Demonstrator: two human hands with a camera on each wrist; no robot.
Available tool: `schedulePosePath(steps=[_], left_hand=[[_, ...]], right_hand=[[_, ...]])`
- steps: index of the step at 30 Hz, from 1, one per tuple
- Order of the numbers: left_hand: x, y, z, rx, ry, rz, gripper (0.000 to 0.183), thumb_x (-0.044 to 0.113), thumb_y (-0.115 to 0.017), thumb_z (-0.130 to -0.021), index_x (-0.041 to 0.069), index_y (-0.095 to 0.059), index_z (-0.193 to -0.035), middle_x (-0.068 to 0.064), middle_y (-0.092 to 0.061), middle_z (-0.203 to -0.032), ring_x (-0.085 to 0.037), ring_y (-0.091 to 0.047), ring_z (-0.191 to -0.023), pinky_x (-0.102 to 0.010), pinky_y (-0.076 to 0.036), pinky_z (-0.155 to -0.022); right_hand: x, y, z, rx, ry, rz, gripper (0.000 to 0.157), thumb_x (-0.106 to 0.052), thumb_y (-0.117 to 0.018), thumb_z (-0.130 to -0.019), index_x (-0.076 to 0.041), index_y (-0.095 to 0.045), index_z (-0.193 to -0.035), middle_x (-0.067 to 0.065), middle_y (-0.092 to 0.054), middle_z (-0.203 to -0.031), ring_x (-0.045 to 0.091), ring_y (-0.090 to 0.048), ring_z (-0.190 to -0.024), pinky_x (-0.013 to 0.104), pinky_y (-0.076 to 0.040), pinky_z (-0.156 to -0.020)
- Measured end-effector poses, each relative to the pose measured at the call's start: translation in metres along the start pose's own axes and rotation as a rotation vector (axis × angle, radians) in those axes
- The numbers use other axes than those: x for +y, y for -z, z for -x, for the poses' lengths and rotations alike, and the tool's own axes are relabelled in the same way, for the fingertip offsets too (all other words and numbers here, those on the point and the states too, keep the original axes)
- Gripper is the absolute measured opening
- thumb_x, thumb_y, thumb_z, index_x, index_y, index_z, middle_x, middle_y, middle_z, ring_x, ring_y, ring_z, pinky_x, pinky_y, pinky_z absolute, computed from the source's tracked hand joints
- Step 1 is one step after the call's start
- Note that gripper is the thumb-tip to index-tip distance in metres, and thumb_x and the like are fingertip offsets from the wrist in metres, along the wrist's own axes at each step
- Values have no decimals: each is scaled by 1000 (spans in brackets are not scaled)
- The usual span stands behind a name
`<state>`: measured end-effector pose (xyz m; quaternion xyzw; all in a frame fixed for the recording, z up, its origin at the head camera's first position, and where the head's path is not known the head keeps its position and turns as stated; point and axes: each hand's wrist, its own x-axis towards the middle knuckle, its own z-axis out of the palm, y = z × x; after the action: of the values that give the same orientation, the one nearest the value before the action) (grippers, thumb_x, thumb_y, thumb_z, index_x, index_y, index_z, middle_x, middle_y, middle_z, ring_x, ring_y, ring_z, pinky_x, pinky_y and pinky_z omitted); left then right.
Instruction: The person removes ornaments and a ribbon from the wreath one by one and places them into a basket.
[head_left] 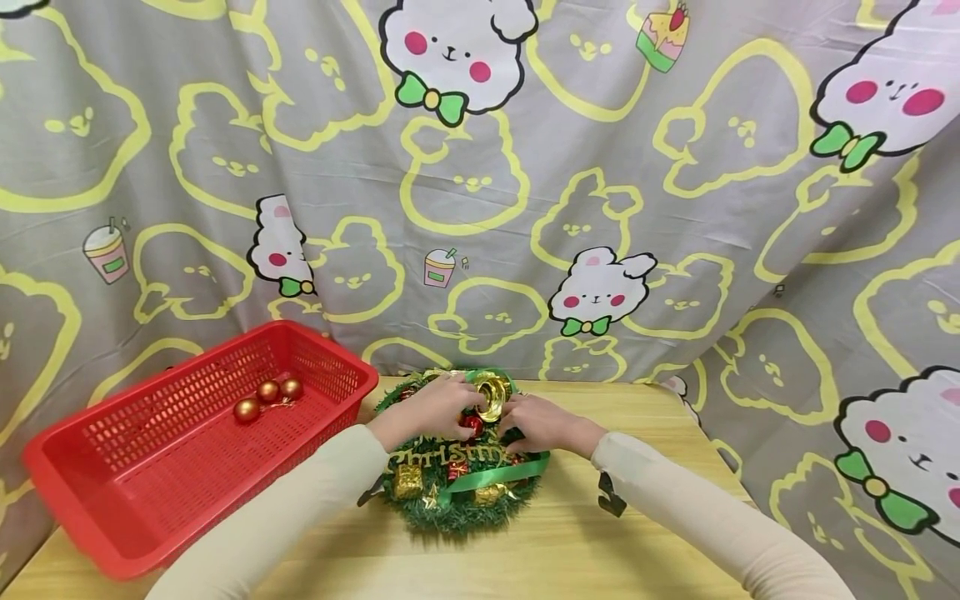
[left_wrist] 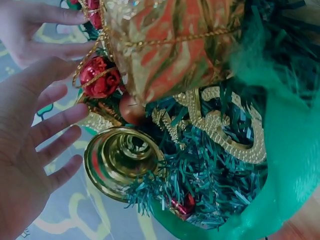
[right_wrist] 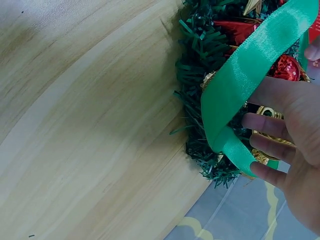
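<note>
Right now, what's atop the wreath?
The wreath bears a gold bell, gold lettering, a gold box, a red bauble and a green ribbon. The head view cannot show what the left hand and right hand cover.

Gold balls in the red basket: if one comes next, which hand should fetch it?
Probably the left hand: the red basket with the gold balls is on that side, while the right hand is farther, at the wreath's right.
</note>
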<state>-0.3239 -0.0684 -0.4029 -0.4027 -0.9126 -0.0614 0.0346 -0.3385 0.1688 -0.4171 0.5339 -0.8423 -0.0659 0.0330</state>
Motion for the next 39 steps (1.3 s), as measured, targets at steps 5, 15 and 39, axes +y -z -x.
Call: schedulePosePath(steps=[5,15,39], left_hand=[[1,-3,-2,-22,8,-28,37,34,-78,-91,20,-70,-124,0,-70,-119,-24,-62,-120,-56,-40,-113],[7,-2,1,-2,-12,-64,31,32,-80,-89,21,-72,-116,0,-72,-108,-21,-61,-102,-51,-50,-96],[3,-16,4,62,-43,-144,30,27,-86,-82,24,-74,-109,5,-70,-104,-20,-60,-103,-52,-51,-98]], right_hand=[[-1,-1,0,-14,-16,-10,24,-34,-80,-88,-17,-80,-105,0,-73,-104,18,-62,-96,33,-52,-87],[0,-1,0,2,-7,-4,23,-33,-81,-87,-17,-80,-104,-1,-73,-101,17,-61,-93,31,-51,-85],[0,-5,1,19,7,30,23,-33,-81,-87,-17,-81,-103,-3,-73,-100,16,-62,-94,30,-52,-85]])
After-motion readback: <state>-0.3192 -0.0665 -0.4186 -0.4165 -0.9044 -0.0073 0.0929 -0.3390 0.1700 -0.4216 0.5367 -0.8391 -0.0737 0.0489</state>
